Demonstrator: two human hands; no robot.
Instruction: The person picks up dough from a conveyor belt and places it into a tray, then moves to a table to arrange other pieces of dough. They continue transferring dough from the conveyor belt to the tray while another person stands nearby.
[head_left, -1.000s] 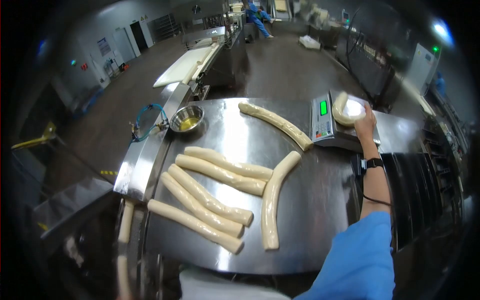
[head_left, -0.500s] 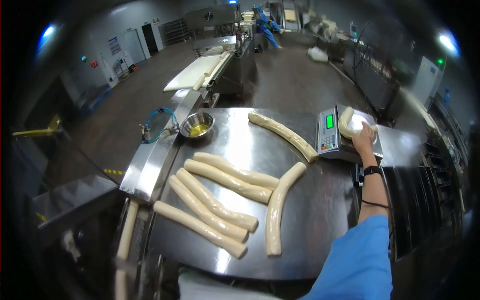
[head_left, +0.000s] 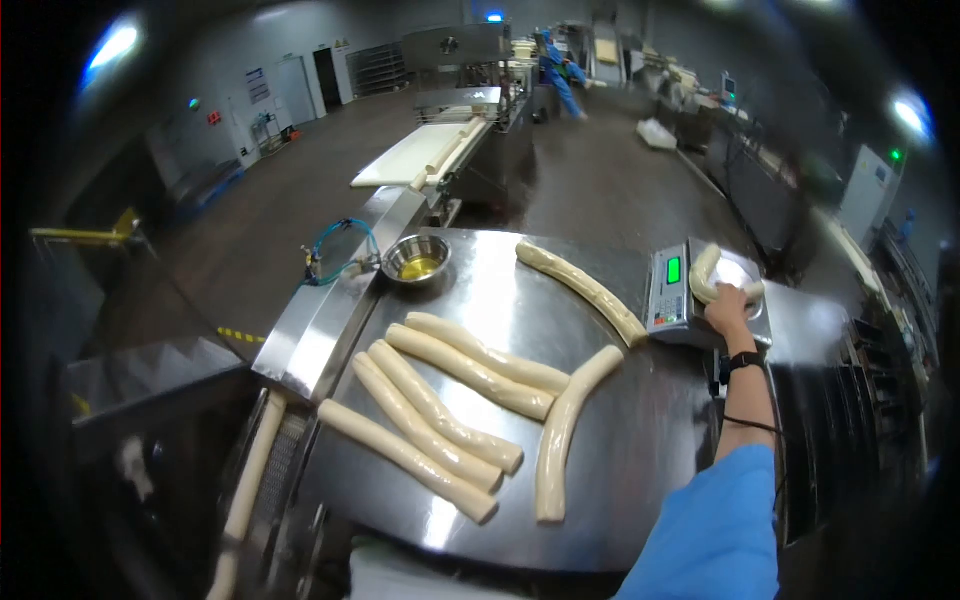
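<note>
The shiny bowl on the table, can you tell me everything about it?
The bowl is round and silvery and looks like metal, with a wide, open top and sloping sides. It sits upright near the far left corner of the shiny table, beside a long metal cover; I can't tell if they touch. Inside, at the bottom, is something yellow that looks like a liquid. The right hand is away from it.
</note>
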